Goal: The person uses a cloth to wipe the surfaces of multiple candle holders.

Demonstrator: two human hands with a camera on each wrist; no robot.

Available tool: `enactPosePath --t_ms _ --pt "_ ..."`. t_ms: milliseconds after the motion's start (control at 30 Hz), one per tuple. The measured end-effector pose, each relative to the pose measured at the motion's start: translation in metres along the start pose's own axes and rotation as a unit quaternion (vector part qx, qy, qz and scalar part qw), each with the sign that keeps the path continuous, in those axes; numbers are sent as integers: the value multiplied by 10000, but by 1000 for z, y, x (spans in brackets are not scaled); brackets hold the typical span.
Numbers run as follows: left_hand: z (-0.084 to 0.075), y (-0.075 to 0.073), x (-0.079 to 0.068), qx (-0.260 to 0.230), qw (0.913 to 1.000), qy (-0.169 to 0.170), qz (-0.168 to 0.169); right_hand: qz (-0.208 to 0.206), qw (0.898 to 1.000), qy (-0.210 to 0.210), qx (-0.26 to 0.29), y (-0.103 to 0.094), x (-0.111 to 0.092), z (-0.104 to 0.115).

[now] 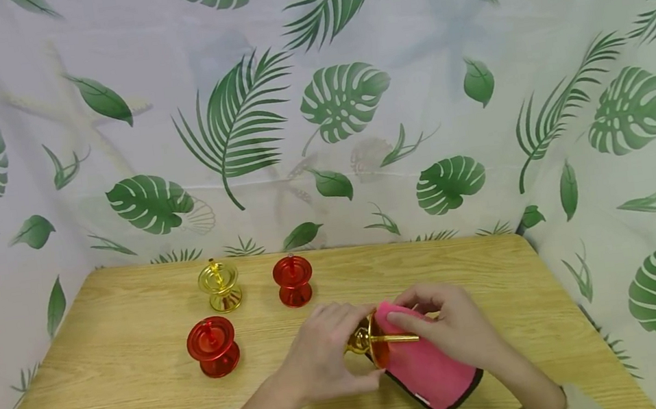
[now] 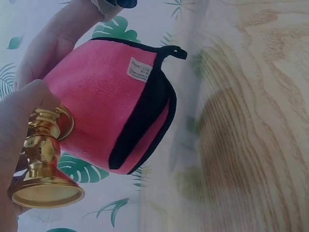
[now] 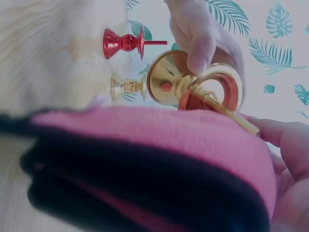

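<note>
My left hand [image 1: 327,353] grips a shiny gold candle holder [image 1: 358,342] on its side, its dish and long thin spike pointing to the right. In the left wrist view its flared base [image 2: 46,193] shows at the near end. My right hand [image 1: 452,326] pinches a folded pink cloth [image 1: 434,373] with black edging, thumb on top. The cloth lies against the dish's rim, and its lower part hangs toward the front with a black loop and a small white label [image 2: 139,69]. Part of the cloth hides the dish in the right wrist view.
Upright on the wooden table [image 1: 135,395] stand a gold candle holder [image 1: 225,299] at the back left, a red one [image 1: 296,295] to its right, and another red one [image 1: 220,364] nearer the front. A leaf-patterned curtain [image 1: 362,179] hangs behind and at both sides.
</note>
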State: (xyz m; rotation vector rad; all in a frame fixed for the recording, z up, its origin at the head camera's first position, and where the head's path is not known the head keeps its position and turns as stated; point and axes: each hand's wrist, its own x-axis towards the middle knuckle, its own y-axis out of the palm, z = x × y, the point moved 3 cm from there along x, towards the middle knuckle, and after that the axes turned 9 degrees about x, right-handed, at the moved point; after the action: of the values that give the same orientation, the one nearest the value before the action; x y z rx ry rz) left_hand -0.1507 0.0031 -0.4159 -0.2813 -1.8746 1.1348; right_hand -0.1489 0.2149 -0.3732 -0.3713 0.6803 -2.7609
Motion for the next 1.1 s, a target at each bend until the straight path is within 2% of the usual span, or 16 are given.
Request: enactPosePath --t_ms 67,167,267,333,433,533,667,767,833,900,1100 --pt "-1 -1 0 135 9999 65 -20 -37 9999 -102 -113 4 0 1" --pt "-1 -2 1 215 9996 155 -32 -107 9979 -528 -365 11 -2 1" --pt "1 -4 1 123 9997 214 3 -198 9892 -1285 -678 18 -6 3" --pt "2 -6 1 14 9997 238 40 -241 9779 -1894 -849 21 -9 4" --pt "4 -8 2 -101 9995 267 97 -282 9577 -2654 -1075 23 -12 4" --pt "5 -10 3 -198 9992 307 158 -291 9318 -3335 -1404 24 -14 3" --pt "6 -13 4 -303 9986 356 259 -226 8832 -4188 -2097 25 -16 3" --pt "5 -15 3 -335 9982 406 285 -135 8495 -4593 -2594 25 -18 4" --pt "5 -16 3 -308 9983 431 255 -111 8378 -4706 -2767 24 -20 6" --pt "5 -16 3 -238 9985 441 200 -120 8361 -4724 -2784 23 -20 7" --pt "10 -16 2 -54 9992 324 231 -194 8534 -4603 -2438 21 -20 6"
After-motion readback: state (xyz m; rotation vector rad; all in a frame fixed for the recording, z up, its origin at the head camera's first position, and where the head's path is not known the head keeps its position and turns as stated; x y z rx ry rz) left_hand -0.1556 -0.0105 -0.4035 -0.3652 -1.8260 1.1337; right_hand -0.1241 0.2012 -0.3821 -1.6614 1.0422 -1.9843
